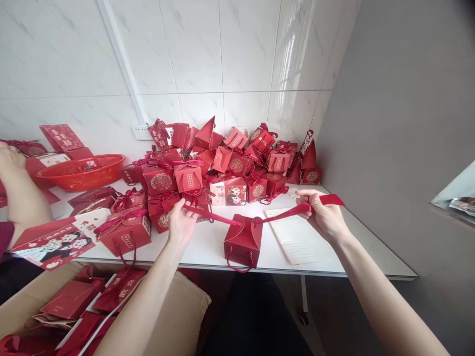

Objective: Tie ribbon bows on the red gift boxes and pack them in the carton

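A small red gift box with a twisted cord handle stands near the front edge of the white table. A red ribbon runs through the holes at its folded top. My left hand pinches one end of the ribbon, out to the left of the box. On the other side my right hand grips the opposite end, its tail sticking out past the fingers. Both lengths stretch up and outward from the box top, with no bow in them. A lined notepad lies just right of the box.
Many red gift boxes are piled against the tiled wall. An orange-red plastic basket stands at the left, near another person's arm. Below the table edge, a cardboard carton holds more boxes. A grey panel bounds the right side.
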### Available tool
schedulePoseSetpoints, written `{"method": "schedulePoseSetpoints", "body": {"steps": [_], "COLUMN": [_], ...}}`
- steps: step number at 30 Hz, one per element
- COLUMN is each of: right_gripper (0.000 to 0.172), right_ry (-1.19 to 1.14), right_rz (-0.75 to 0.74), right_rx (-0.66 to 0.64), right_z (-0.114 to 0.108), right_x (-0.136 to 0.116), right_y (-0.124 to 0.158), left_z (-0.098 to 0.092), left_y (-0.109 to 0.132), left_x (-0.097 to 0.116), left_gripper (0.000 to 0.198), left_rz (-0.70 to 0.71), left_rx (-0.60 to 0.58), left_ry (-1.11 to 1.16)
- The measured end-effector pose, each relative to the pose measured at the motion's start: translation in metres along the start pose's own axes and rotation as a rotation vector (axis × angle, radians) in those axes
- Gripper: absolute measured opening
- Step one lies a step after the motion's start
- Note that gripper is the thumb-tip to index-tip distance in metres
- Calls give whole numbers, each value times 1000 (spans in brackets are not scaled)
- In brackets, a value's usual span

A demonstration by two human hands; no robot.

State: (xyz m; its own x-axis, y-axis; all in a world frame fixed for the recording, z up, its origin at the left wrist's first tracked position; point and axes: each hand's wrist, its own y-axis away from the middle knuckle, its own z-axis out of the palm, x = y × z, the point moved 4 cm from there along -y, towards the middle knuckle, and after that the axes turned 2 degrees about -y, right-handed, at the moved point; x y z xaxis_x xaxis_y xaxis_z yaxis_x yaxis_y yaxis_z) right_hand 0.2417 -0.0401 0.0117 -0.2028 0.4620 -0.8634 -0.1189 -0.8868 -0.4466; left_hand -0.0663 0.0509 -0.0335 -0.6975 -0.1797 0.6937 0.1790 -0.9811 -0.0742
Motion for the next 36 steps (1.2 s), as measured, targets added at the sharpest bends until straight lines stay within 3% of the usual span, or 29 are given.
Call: {"method": "schedulePoseSetpoints", "body": {"steps": [4, 10, 16, 18, 21, 23, 26, 28, 31, 36], "right_gripper": [32, 47, 43, 45, 42, 40, 40, 40, 39, 33], "right_ry": [-56, 79, 225, 180, 148, 218, 344, 417, 520, 713], "right_rz": [-8, 45, 318, 390, 394, 367, 386, 406, 381, 224], "right_rx": [-66, -311, -414, -328, -7, 206, 364, 375, 269, 119], "right_z": [-9, -27, -54, -61, -73, -81, -90, -95, -102, -109], "right_x": [-9, -27, -24, -20, -19, -21, -24, -26, -31, -49], "right_y": [7, 28, 55, 61, 63, 63, 66, 68, 74, 91], "left_z": [-3, -9, -11, -11, -11, -12, -11, -8, -3, -7], "left_y": [1, 2, 1, 3, 4, 4, 4, 4, 5, 5], "left_x": [-5, -21, -31, -31, -30, -29, -28, -29, -31, -41], "left_gripper": [35, 32, 33, 33, 31, 30, 29, 28, 29, 32], "left_rz": [44, -104, -221, -229, -217, -209, -204, -204, -215, -281], "left_rx": [-38, -130, -122, -118, -130, -139, -140, -157, -188, -168], "left_ry": [-194, -428, -526, -531, -526, -527, -553, -578, -610, -643]}}
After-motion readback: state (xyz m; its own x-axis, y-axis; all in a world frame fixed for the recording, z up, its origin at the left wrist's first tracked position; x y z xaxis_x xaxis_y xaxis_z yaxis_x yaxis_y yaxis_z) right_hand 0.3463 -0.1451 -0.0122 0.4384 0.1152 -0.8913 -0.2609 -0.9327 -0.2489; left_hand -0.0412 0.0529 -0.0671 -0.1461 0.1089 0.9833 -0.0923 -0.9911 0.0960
